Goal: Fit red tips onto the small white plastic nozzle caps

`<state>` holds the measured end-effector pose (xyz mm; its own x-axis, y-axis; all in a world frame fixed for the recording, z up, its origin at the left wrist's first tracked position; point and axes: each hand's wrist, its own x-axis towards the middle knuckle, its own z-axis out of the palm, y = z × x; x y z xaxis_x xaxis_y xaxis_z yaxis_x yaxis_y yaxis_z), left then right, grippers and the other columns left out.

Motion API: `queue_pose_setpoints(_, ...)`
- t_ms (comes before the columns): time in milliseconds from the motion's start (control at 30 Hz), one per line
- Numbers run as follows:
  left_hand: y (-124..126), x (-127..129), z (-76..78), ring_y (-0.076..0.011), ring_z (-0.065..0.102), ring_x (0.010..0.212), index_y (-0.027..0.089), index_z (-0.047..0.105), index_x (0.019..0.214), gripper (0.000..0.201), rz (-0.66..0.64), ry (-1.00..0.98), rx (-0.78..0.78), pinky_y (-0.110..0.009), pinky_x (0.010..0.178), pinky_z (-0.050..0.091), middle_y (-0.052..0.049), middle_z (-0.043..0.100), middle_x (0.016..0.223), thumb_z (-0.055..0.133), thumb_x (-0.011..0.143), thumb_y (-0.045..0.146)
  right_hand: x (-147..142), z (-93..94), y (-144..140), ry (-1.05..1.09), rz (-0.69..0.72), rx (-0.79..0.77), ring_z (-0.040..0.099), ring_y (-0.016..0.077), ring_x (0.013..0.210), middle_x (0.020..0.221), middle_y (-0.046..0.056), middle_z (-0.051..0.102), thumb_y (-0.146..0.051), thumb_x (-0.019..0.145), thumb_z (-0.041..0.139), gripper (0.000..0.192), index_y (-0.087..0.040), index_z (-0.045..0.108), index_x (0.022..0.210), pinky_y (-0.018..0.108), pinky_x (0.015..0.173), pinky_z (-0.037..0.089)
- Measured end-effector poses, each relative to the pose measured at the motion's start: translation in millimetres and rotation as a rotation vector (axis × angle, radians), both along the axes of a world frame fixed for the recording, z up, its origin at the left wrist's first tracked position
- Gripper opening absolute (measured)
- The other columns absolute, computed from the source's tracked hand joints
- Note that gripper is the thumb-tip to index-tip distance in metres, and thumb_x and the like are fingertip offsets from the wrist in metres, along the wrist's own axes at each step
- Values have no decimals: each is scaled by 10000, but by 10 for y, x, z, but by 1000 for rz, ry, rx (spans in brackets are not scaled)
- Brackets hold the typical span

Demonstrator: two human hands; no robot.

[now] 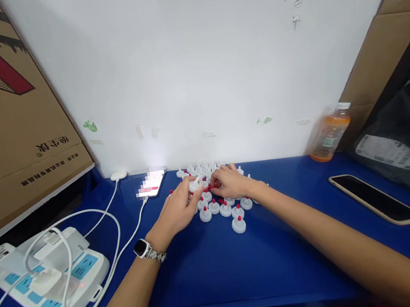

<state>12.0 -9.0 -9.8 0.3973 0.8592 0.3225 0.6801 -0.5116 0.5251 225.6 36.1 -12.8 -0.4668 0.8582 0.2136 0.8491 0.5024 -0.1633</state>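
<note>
The fingers of the left hand (177, 211) were closed around a small white cap (195, 185), while the fingers of the right hand (231, 182) pinched at something tiny and red just beside it. Both hands worked over a cluster of white caps with red tips (225, 209) on the blue desk (224, 270), with a power strip (52, 276) well to the left, a dark phone (375, 197) and an orange drink bottle (329, 133) to the right.

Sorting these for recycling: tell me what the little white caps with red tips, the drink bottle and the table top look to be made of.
White caps: likely moulded plastic, smooth and matt; red tips could be plastic or rubber, too small to tell. The left hand holds one cap.
Drink bottle: clear plastic by its see-through wall showing orange liquid, white cap.
Table top: glossy blue surface, perhaps laminate or paint.
</note>
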Motion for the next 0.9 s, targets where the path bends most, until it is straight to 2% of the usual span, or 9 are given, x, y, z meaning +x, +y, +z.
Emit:
queue_pose_setpoints(267, -17, 4, -13, -229, 639, 797, 231, 470, 1278, 474, 1, 34, 29, -327, 705, 439, -45, 651, 898, 317, 990, 575, 1, 39, -54, -165, 11, -28, 514, 282, 983, 902, 91, 694, -281, 811, 588, 145, -198, 696, 859, 394, 852, 265)
queue_pose_setpoints(400, -6, -11, -22, -234, 644, 812, 229, 478, 1276, 469, -4, 31, 40, -327, 707, 442, -48, 657, 902, 327, 990, 569, 1, 59, -56, -148, 29, -50, 506, 284, 1010, 942, 92, 685, -323, 836, 600, 160, -201, 699, 861, 395, 867, 268)
queue_pose_setpoints(533, 0, -16, -27, -226, 639, 745, 225, 491, 1283, 489, 0, 50, 18, -324, 689, 439, -35, 648, 842, 333, 985, 579, -6, 89, -70, -133, 33, -86, 499, 278, 1026, 968, 95, 689, -344, 884, 580, 190, -199, 703, 871, 390, 878, 269)
queue_pose_setpoints(733, -25, 10, -18, -223, 634, 745, 226, 489, 1288, 476, -5, 72, 34, -338, 729, 442, -29, 643, 842, 333, 993, 565, -52, 130, -40, -180, 26, -95, 508, 284, 1002, 927, 101, 689, -391, 869, 602, 222, -187, 693, 864, 388, 870, 271)
queue_pose_setpoints(900, -19, -7, -22, -227, 639, 777, 229, 494, 1283, 476, -9, 63, 39, -327, 697, 447, -41, 650, 882, 338, 988, 568, -100, 131, -2, -219, 62, -78, 525, 265, 985, 927, 99, 693, -291, 891, 573, 165, -182, 692, 859, 382, 866, 264)
